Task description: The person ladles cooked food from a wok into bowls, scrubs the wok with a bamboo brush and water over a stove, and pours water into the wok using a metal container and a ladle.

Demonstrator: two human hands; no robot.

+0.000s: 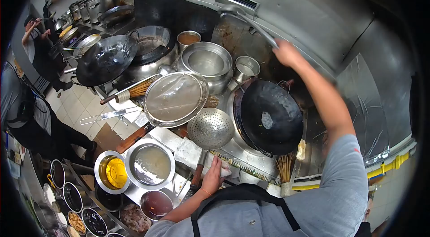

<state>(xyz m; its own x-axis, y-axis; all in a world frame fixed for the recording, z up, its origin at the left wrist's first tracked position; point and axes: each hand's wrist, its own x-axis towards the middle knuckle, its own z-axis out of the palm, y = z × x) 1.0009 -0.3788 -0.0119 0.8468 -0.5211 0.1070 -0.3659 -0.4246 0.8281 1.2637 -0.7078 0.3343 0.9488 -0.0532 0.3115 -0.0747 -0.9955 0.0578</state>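
Note:
My right hand is raised at the upper right, its fingers wrapped round the handle of a metal ladle. The ladle's bowl is up near the back wall, above and behind the wok. My left hand is low at the counter's front edge, closed on a crumpled white cloth; its fingers are partly hidden. A perforated skimmer lies just beyond that hand, its wooden handle beside it. To the right, a black wok sits tilted on the stove, with a pale wet patch inside.
A mesh strainer stands beside a steel pot. Nearer are bowls of yellow oil and cloudy liquid. A bamboo brush stands right of the wok. Another wok is at the left. Two people stand leftward.

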